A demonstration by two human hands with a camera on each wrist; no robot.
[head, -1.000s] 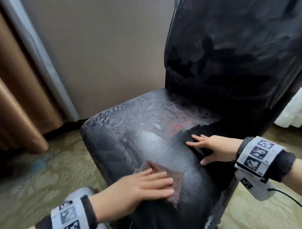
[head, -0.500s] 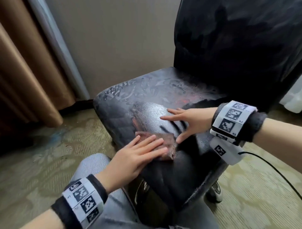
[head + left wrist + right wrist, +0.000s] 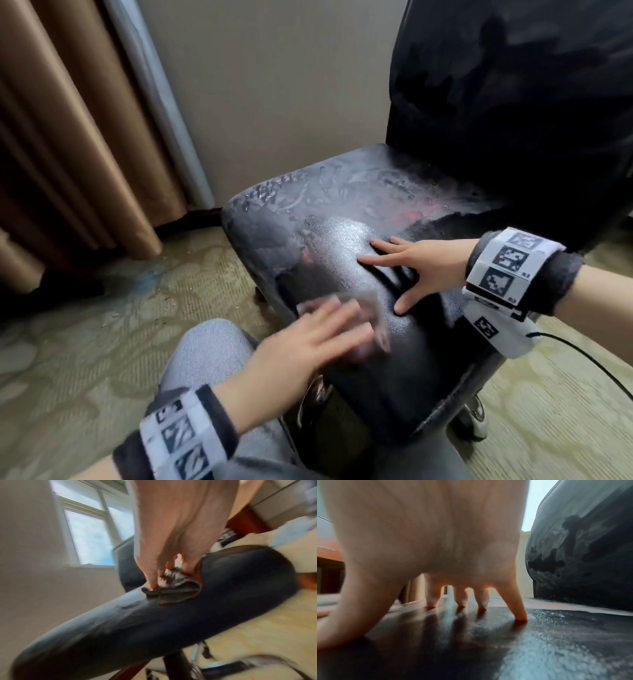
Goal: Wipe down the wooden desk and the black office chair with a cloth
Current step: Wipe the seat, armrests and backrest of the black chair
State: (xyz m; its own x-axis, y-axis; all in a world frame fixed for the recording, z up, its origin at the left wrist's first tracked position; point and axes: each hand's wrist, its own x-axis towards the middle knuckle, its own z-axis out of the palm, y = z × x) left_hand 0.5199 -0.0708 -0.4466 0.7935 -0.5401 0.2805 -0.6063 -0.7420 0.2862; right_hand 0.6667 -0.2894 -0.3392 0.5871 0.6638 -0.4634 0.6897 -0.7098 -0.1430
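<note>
The black office chair has a dusty, smeared seat [image 3: 342,212] and a tall backrest [image 3: 513,85]. My left hand [image 3: 329,329] lies flat on a grey-brown cloth [image 3: 373,308] near the seat's front edge, blurred by motion. In the left wrist view its fingers [image 3: 152,582] press the bunched cloth [image 3: 173,588] against the curved seat [image 3: 154,628]. My right hand [image 3: 411,267] rests flat on the seat with fingers spread, just right of the cloth. The right wrist view shows its fingertips [image 3: 520,618] on the seat [image 3: 547,642], the backrest [image 3: 582,547] beside them. The desk is not clearly seen.
Brown curtains [image 3: 68,137] hang at the left beside a beige wall [image 3: 274,85]. Patterned carpet [image 3: 85,342] surrounds the chair. My knee in grey jeans [image 3: 205,353] is close to the seat's front. A caster [image 3: 476,418] and a black cable [image 3: 599,370] sit at the right.
My left hand has slid the cloth leftward and toward the seat's front edge. The right hand has stayed flat on the seat. The head view has shifted.
</note>
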